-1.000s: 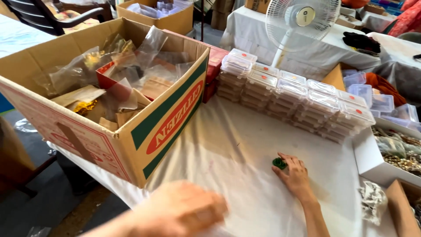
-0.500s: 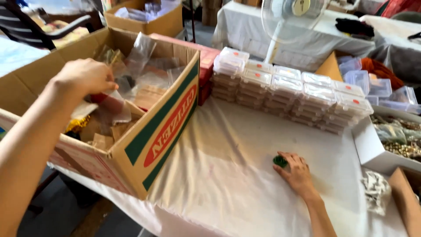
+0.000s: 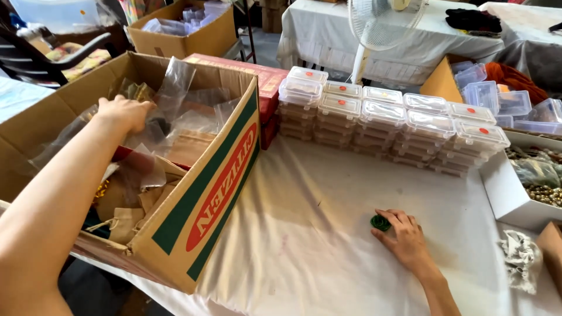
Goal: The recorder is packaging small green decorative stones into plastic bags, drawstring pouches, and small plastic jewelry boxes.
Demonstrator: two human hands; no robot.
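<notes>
My left hand (image 3: 123,113) reaches deep into a big open cardboard box (image 3: 199,210) and closes on a clear plastic bag (image 3: 170,88) among several bags and small cloth pouches (image 3: 126,219). My right hand (image 3: 404,237) rests on the white tablecloth (image 3: 304,234) with its fingertips on a small dark green ring-shaped object (image 3: 379,222).
Stacks of clear lidded plastic containers (image 3: 386,120) line the table behind my right hand. A white tray of beads (image 3: 515,199) stands at the right, a crumpled white bag (image 3: 521,257) below it. A red box (image 3: 266,82), a white fan (image 3: 380,29) and another cardboard box (image 3: 187,32) stand farther back.
My left hand has swung up from the table's near edge and into the cardboard box, moving farther in over the bags. My right hand has stayed on the green object.
</notes>
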